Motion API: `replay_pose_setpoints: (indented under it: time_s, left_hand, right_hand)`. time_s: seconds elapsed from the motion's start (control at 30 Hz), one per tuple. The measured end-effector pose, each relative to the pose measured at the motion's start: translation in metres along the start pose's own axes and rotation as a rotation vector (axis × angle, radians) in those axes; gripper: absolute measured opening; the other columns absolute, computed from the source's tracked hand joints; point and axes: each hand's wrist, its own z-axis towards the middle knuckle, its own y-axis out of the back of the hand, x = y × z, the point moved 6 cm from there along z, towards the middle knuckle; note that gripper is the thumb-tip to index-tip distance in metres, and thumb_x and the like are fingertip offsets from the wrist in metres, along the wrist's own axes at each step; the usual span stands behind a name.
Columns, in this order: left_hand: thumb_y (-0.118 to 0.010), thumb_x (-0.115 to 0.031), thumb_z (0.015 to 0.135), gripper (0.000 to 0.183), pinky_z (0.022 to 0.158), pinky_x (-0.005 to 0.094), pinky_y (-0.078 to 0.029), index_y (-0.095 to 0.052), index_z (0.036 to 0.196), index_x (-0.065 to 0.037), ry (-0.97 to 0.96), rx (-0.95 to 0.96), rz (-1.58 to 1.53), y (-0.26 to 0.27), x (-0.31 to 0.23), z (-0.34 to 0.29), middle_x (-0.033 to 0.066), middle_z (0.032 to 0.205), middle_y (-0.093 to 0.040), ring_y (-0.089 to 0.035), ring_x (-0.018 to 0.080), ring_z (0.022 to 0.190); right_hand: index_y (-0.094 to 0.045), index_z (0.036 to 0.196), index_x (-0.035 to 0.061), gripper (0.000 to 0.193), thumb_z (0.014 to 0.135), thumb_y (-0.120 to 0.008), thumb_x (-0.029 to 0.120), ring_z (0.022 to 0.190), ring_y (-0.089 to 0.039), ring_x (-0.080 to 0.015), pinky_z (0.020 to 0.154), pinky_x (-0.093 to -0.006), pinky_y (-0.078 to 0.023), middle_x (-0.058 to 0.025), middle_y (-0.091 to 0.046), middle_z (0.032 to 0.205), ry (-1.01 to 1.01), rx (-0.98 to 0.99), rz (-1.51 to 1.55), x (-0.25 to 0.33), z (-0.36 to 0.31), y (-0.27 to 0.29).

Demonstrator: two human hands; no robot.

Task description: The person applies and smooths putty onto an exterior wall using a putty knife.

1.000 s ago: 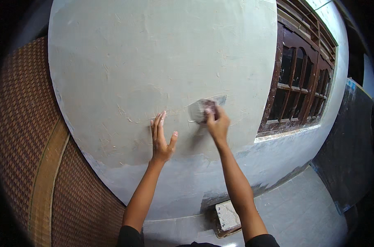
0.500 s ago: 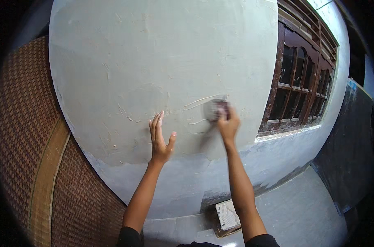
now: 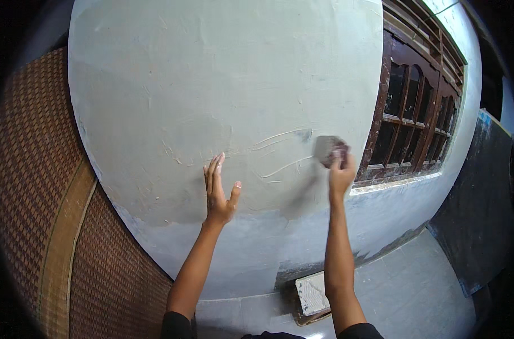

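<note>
My right hand (image 3: 342, 176) grips a scraper (image 3: 326, 150) by its dark reddish handle. The flat grey blade lies against or very close to the pale plastered wall (image 3: 229, 73), a bit left of the window. My left hand (image 3: 217, 192) is raised in front of the wall with fingers stretched up and thumb apart, holding nothing; whether it touches the surface I cannot tell. Between the two hands, thin curved ridges of wet filler (image 3: 285, 166) run across the wall, and a small grey patch shows just above them.
A brown wooden window (image 3: 412, 107) with dark panes is set in the wall at right. Woven matting (image 3: 36, 141) covers the left side. Below, a tray with white ridged contents (image 3: 312, 296) stands on the grey floor (image 3: 409, 288). A dark panel (image 3: 477, 203) leans at far right.
My right hand has swept the scraper to the right, toward the window. The lower filler ridge now stretches farther right behind it. My left hand has stayed nearly still.
</note>
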Motion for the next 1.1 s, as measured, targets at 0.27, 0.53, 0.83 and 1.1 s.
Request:
replay_pose_setpoints:
  time_s: [0.27,0.53,0.83,1.1]
  left_hand:
    - [-0.055,-0.026,0.088,0.066,0.118,0.0536,-0.011,-0.032,0.145,0.000,0.019,0.002,-0.006,-0.008,-0.004,0.005,0.0160,0.149,-0.037,-0.028,0.0329,0.142]
    - [-0.054,-0.025,0.089,0.065,0.119,0.0530,-0.011,-0.032,0.145,0.000,0.000,-0.001,-0.014,-0.009,-0.007,0.006,0.0158,0.150,-0.037,-0.028,0.0326,0.142]
    - [-0.054,-0.026,0.088,0.066,0.119,0.0535,-0.010,-0.032,0.145,0.000,0.023,-0.016,-0.007,-0.012,0.000,0.002,0.0157,0.150,-0.037,-0.027,0.0331,0.142]
    - [-0.054,-0.025,0.088,0.066,0.118,0.0540,-0.009,-0.032,0.145,0.000,0.052,-0.009,-0.017,-0.015,-0.002,0.000,0.0155,0.150,-0.037,-0.028,0.0330,0.142]
  right_hand:
    - [-0.067,0.105,-0.0003,0.023,0.085,-0.068,0.012,0.073,-0.067,-0.0252,0.068,-0.0347,-0.052,-0.0189,-0.069,0.087,0.302,0.601,0.001,0.067,-0.076,-0.119]
    - [-0.059,0.121,-0.0001,0.025,0.098,-0.055,0.008,0.073,-0.066,-0.0159,0.062,-0.0321,-0.061,-0.0078,-0.067,0.095,-0.006,-0.042,0.287,0.016,0.037,0.003]
    - [-0.067,0.102,-0.0028,0.029,0.089,-0.068,0.022,0.072,-0.063,-0.0208,0.068,-0.0318,-0.050,-0.0144,-0.067,0.083,0.135,0.339,-0.123,0.041,-0.033,-0.087]
    - [-0.064,0.106,-0.0034,0.022,0.091,-0.065,0.013,0.076,-0.066,-0.0167,0.068,-0.0333,-0.054,-0.0111,-0.069,0.088,0.066,0.252,0.185,0.014,-0.021,-0.046]
